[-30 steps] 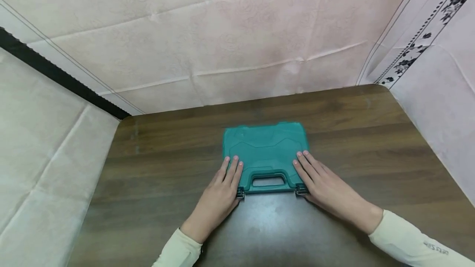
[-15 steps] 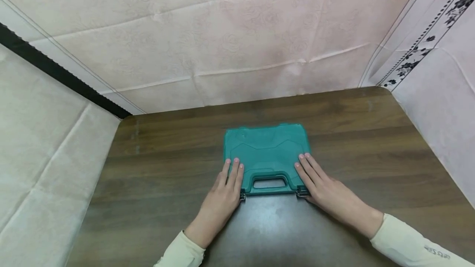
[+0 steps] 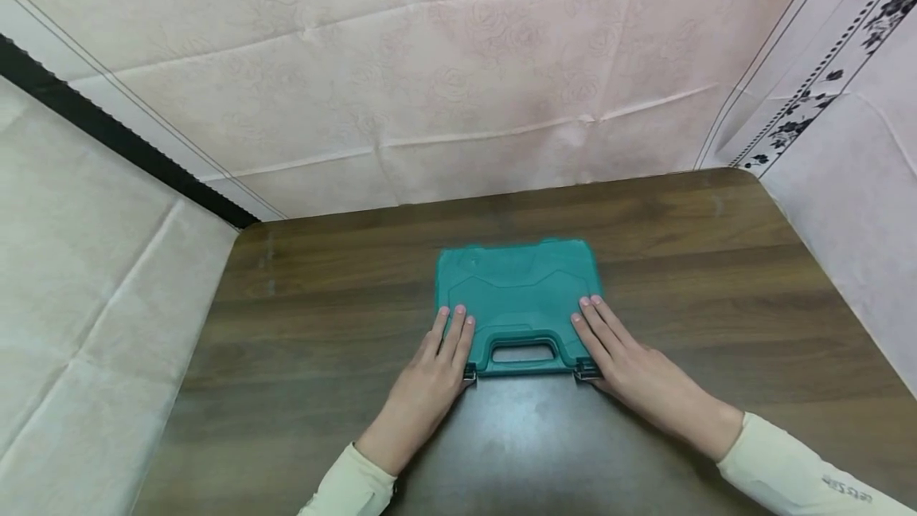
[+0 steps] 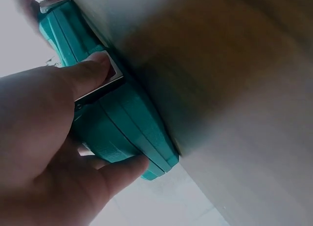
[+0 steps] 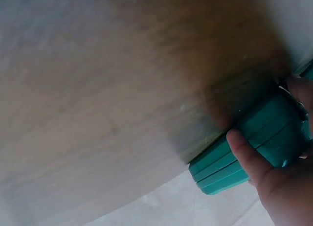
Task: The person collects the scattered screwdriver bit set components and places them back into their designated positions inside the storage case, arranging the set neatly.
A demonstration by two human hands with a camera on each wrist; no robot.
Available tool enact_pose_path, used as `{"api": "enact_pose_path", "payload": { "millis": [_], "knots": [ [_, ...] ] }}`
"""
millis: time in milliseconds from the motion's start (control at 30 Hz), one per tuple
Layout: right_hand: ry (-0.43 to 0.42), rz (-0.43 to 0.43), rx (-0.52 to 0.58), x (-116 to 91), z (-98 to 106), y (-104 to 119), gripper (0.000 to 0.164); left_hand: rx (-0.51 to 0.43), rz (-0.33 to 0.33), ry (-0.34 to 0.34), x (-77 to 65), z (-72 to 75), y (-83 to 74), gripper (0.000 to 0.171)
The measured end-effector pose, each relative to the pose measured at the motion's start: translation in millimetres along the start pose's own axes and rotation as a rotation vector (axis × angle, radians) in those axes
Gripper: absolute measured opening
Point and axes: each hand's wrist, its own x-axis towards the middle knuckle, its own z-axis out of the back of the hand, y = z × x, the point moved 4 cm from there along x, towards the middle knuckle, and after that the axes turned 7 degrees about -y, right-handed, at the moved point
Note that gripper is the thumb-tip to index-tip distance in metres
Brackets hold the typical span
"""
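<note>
A teal plastic carrying case (image 3: 519, 285) lies closed-looking on the wooden table, its handle toward me. My left hand (image 3: 424, 388) rests on the near left corner with straight fingers on the lid. In the left wrist view its thumb touches a latch (image 4: 116, 73) on the front, and one finger lies along the side. On the near right corner rests my right hand (image 3: 637, 373), fingers straight on the lid. The right wrist view shows one finger along the case's side (image 5: 220, 167), with the thumb near the right latch (image 3: 587, 371). What is inside the case is hidden.
The wooden table (image 3: 322, 325) extends around the case. Pale patterned cloth (image 3: 444, 78) hangs behind the far edge, and light cloth (image 3: 93, 277) borders the left side. More pale cloth (image 3: 860, 181) stands to the right.
The view shifts slightly, so the case and hands sit a little further right and lower in it. Both hands keep their place on the case, which remains still on the table.
</note>
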Motion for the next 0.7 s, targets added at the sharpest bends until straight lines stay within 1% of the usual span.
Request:
{"api": "enact_pose_path", "payload": {
  "millis": [133, 300, 367, 433, 533, 567, 633, 700],
  "knots": [
    [0.001, -0.005, 0.004, -0.9, 0.9, 0.0, 0.077, -0.042, 0.011, -0.014, -0.3, 1.3, 0.3, 0.082],
    [-0.023, 0.003, 0.001, -0.4, 2.2, 1.2, 0.077, -0.085, 0.034, -0.047, -1.4, 3.4, 1.0, 0.08],
    [-0.031, 0.005, -0.002, -0.2, 2.5, 1.7, 0.077, -0.105, 0.043, -0.048, -1.9, 4.0, 1.4, 0.08],
    [-0.027, 0.003, 0.0, -0.1, 2.9, 1.8, 0.076, -0.143, 0.054, -0.038, -2.1, 3.7, 2.1, 0.08],
    [0.011, -0.022, 0.028, -0.1, 3.1, 0.4, 0.071, -0.251, 0.094, -0.008, -2.5, 1.8, 4.6, 0.08],
    [0.03, -0.038, 0.046, 0.0, 3.0, -0.3, 0.074, -0.29, 0.112, 0.002, -2.6, 1.1, 5.9, 0.08],
    [0.07, -0.081, 0.089, 0.4, 2.7, -2.4, 0.087, -0.363, 0.145, 0.007, -2.3, -0.4, 8.9, 0.081],
    [0.099, -0.129, 0.135, 0.9, 2.7, -4.2, 0.099, -0.413, 0.166, 0.006, -1.7, -1.1, 11.7, 0.081]
  ]
}}
